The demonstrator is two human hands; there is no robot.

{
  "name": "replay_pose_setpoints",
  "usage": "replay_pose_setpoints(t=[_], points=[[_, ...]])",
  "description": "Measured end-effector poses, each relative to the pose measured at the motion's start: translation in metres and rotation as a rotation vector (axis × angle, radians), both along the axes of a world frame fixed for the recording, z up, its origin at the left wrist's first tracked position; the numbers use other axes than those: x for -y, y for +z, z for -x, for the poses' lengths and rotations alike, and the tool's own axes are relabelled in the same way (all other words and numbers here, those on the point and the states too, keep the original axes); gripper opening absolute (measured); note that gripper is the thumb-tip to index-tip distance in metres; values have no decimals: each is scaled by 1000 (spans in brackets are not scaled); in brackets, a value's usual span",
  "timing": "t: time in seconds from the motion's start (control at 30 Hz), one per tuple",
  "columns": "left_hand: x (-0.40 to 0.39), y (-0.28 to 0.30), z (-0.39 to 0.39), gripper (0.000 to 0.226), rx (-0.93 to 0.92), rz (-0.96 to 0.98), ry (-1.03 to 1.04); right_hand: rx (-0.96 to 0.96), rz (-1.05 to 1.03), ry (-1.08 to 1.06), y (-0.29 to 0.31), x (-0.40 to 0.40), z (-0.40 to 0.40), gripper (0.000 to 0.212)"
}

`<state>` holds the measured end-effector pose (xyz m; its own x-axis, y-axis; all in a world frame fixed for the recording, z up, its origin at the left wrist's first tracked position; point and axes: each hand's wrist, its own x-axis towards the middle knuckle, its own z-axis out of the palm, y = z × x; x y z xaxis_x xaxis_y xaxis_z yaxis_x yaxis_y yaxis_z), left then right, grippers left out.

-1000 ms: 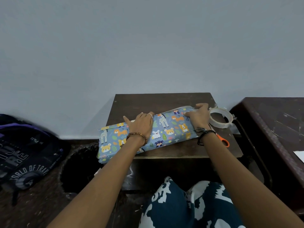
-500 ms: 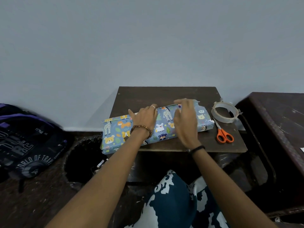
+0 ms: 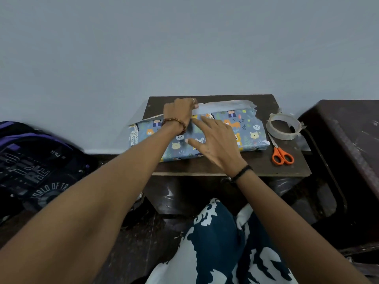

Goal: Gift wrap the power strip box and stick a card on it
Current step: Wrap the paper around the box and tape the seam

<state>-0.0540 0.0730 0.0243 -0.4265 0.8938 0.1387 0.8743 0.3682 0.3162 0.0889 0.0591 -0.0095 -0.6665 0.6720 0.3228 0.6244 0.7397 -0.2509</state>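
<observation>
The right hand (image 3: pixel 215 140) is laid flat, fingers (image 3: pixel 202 121) spread and straight, on the wrapped box (image 3: pixel 246 132), which lies on the desk (image 3: pixel 225 169). Just beyond, the paper's far flap (image 3: pixel 223 105) is pinched by the left hand (image 3: pixel 179 109). Scissors (image 3: pixel 282 155) and a tape roll (image 3: pixel 284 127) lie right of the fingers.

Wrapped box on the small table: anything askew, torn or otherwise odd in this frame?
The wrapped box lies skewed, its left end overhanging the table. A paper flap along the far edge stands unfolded, white side showing, its right edge ragged. The left hand grips the flap; the right hand rests on top.
</observation>
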Motion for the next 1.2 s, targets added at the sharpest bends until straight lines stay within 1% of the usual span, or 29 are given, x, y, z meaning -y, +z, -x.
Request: replay_pose_setpoints(t=[0.07, 0.17, 0.2, 0.3, 0.4, 0.47, 0.57, 0.6, 0.63, 0.67, 0.73, 0.77, 0.8, 0.87, 0.9, 0.97, 1.0, 1.2], points=[[-2, -1, -3, 29, 11, 4, 5, 56, 11, -10, 4, -5, 1, 65], [2, -5, -8, 28, -7, 1, -27, 103, 8, -22, -1, -6, 1, 84], [4, -9, -9, 28, -15, 4, -35, 105, 9, -29, -5, -5, 1, 86], [14, -23, -14, 28, -21, 13, -55, 100, 6, -65, -15, 0, 0, 82], [23, -33, -16, 32, 52, -22, -84, 119, 0, -52, -18, 4, 0, 79], [27, -36, -17, 36, 88, 3, -126, 62, 56, -40, -14, 2, -1, 71], [36, -39, -16, 41, 9, 92, -218, -183, 364, -13, -2, -9, -6, 43], [39, -40, -16, 43, -33, 109, -229, -236, 387, -13, 2, -10, -7, 36], [42, -40, -16, 45, -71, 130, -230, -264, 352, -22, 5, -12, -9, 29], [45, -40, -18, 46, -104, 155, -225, -269, 271, -40, 7, -13, -9, 25], [50, -41, -22, 48, -160, 187, -189, -208, 69, -61, 7, -18, -6, 28], [53, -40, -24, 49, -182, 195, -161, -142, 1, -49, 6, -22, -3, 33], [56, -41, -27, 48, -197, 199, -127, -65, -21, -29, 4, -26, -2, 37], [62, -44, -33, 48, -201, 193, -46, 61, 52, 19, -2, -32, -3, 41], [65, -45, -35, 48, -180, 186, -5, 78, 118, 35, -5, -33, -5, 40], [67, -46, -38, 50, -108, 172, 65, 26, 202, 37, -9, -33, -7, 38], [67, -46, -38, 51, -84, 170, 81, 13, 208, 28, -8, -33, -7, 38], [69, -45, -38, 52, -84, 171, 65, 142, 115, -29, 2, -20, -9, 44]])
